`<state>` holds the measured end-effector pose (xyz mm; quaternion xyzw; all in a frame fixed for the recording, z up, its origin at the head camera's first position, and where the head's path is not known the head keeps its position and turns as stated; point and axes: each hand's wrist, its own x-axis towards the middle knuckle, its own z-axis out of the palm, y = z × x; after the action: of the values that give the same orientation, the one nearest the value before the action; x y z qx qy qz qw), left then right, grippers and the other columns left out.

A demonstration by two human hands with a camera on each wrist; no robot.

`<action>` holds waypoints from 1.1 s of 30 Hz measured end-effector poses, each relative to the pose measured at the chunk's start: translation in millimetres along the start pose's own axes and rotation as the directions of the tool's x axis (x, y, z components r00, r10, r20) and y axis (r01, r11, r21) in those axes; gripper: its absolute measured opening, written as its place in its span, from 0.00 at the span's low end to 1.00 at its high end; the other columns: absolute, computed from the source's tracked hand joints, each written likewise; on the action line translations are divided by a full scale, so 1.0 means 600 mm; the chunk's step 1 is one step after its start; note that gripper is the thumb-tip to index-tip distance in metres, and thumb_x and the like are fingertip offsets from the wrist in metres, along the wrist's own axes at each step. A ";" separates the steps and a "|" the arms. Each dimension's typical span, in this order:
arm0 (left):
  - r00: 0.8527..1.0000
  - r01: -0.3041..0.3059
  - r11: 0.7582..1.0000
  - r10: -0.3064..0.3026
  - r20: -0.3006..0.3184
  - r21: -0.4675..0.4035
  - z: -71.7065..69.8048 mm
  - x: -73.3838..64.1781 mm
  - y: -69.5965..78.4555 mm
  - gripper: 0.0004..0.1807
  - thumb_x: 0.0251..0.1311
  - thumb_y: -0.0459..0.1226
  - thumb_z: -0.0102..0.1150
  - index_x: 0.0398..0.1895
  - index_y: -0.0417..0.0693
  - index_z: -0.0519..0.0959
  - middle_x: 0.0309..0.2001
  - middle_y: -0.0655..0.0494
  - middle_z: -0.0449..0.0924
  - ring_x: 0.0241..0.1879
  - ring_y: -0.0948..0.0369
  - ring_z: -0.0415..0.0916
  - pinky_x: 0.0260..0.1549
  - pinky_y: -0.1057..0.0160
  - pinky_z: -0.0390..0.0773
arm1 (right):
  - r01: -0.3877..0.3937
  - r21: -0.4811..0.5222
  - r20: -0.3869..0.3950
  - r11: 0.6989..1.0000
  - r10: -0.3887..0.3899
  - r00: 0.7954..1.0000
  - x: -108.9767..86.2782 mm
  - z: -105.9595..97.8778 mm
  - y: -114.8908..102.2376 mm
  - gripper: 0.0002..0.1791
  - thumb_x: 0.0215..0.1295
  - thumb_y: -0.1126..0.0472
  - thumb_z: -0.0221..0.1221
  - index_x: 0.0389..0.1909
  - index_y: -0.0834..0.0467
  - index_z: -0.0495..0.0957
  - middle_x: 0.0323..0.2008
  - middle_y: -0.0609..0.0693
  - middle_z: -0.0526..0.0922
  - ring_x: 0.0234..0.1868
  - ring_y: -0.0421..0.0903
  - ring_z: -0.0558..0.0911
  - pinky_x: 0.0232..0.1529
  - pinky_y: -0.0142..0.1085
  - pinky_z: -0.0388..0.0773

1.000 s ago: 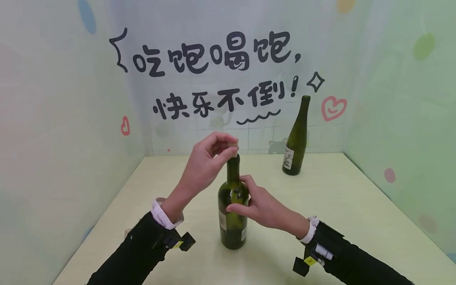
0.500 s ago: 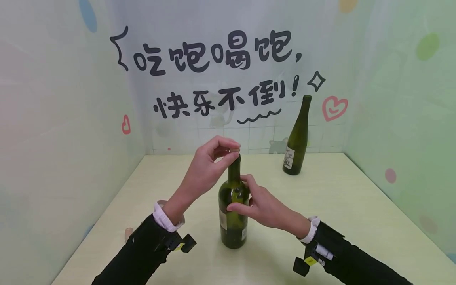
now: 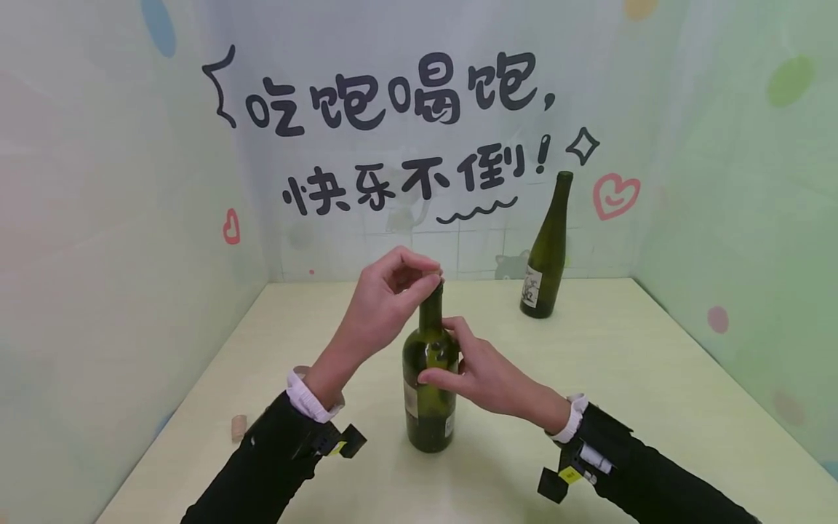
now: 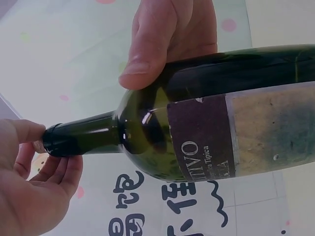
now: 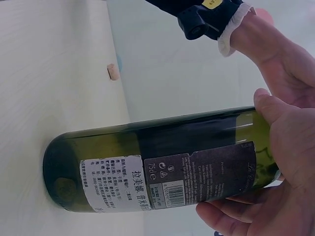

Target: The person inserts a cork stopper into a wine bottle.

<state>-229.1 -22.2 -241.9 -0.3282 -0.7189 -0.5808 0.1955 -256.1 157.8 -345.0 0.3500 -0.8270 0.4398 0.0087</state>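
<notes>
A dark green wine bottle [image 3: 428, 407] stands upright on the table, its paper label [image 4: 256, 130] showing in the left wrist view. My right hand [image 3: 487, 375] grips the bottle around its shoulder, thumb across the near side and fingers behind. At the bottle's mouth, my left hand [image 3: 386, 302] pinches a cork [image 4: 38, 146] between thumb and fingertips. Those fingers cover most of the cork, and its end is right at the rim. In the right wrist view, the back label [image 5: 172, 177] faces the camera below my right hand [image 5: 295, 142].
Farther back on the right stands a second, slimmer green bottle [image 3: 546, 255]. A loose cork [image 3: 238, 428] is on the pale table [image 3: 622, 407] beside my left sleeve. Printed walls [image 3: 124, 240] close in the left, right and back.
My left hand has lowered a little relative to the bottle, and less of the pinched cork shows above the mouth. The right hand keeps its grip, and the loose cork is more visible past the sleeve.
</notes>
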 end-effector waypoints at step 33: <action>0.986 -0.145 0.988 0.149 -0.074 0.053 0.020 0.003 -0.068 0.09 0.65 0.36 0.55 0.45 0.42 0.75 0.42 0.56 0.77 0.39 0.60 0.76 0.46 0.60 0.77 | -0.059 -0.002 0.016 0.998 0.059 0.998 0.001 -0.008 -0.014 0.37 0.59 0.46 0.63 0.64 0.50 0.56 0.47 0.46 0.79 0.41 0.44 0.78 0.36 0.37 0.79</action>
<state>-258.1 -14.8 -272.6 -0.3527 -0.6981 -0.5600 0.2733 -252.6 157.8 -335.8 0.3290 -0.8375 0.4362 -0.0108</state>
